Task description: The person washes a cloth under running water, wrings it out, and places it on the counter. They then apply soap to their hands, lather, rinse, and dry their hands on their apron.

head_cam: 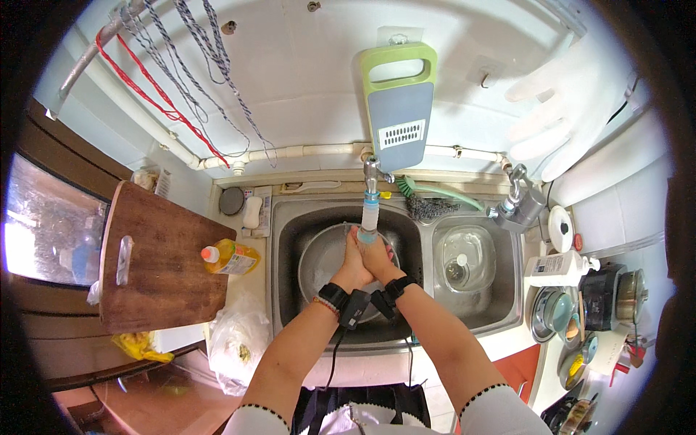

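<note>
My left hand [353, 265] and my right hand [376, 254] are pressed together just under the flexible nozzle [370, 217] of the metal faucet [372, 173]. They are over a round metal basin [318, 261] that sits in the left bowl of the stainless steel double sink [277, 304]. Something reddish shows at the right hand's outer edge; whether the hand holds it is unclear. The fingers are partly hidden by the nozzle and each other. Both wrists wear black straps with small devices.
Right bowl: a clear plastic container [478, 250]. Behind the sink: a green-handled brush [435, 190] and a scouring pad [432, 207]. Left: a yellow liquid bottle [234, 258], a soap bar [252, 212], a wooden board [168, 261], a plastic bag [239, 337]. Right: a white pump bottle [557, 268] and stacked bowls [557, 311].
</note>
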Available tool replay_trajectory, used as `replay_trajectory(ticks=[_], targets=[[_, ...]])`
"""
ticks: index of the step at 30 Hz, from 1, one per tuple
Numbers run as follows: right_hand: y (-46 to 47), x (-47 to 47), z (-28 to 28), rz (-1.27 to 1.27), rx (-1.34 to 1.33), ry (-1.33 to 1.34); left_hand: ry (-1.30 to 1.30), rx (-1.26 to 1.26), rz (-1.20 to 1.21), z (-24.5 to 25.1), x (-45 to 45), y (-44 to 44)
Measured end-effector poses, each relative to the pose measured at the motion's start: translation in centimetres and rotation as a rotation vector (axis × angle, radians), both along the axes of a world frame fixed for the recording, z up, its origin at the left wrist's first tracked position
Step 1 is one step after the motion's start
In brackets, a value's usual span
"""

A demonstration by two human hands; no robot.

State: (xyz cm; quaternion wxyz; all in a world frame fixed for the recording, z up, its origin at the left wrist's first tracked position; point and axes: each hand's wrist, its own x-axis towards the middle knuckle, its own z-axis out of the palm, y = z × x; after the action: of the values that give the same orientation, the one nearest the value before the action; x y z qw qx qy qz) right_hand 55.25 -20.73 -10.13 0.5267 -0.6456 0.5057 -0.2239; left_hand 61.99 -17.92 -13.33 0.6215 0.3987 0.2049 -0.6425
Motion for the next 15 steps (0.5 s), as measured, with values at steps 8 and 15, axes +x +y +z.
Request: replay_trajectory(ticks=[8,15], targets=[[1.5,-1.0,0.3,-0.119,-0.226,0.006,0.125,0.008,-0.07,-1.4,1.8,-0.8],[1.8,-2.4,-2.7,-0.268,0.687,-1.02,0.438,-0.722,-0.109,-0.6,0.4,-1.1]])
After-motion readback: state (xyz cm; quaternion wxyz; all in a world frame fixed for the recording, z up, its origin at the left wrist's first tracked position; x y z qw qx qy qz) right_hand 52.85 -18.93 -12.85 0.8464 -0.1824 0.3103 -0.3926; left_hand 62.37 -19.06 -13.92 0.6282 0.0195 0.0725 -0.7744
